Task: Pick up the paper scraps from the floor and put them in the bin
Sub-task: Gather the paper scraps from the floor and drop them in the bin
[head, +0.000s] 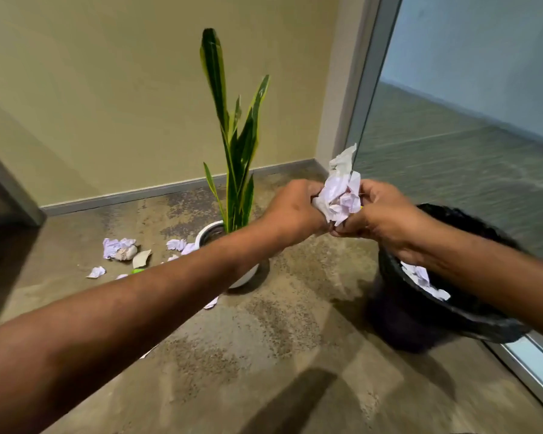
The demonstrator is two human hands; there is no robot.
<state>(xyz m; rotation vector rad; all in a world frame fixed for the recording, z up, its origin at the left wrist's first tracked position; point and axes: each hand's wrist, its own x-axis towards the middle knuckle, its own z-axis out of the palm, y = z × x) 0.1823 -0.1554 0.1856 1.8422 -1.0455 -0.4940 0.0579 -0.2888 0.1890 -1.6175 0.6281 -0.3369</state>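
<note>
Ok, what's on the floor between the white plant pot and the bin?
Bare floor, in the head view: nothing lies between plant pot and bin. Left hand and right hand hold a paper wad above it.

No legible text, label, brand or number was seen. The crumpled paper [342,198] at frame centre showed faint purplish marks, too blurred to read. The floor scraps [119,248] at centre left were likewise unreadable.

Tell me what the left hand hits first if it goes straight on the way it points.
The left hand meets the paper wad it grips, then the right hand holding the wad's far side; beyond, depth is unclear.
</note>
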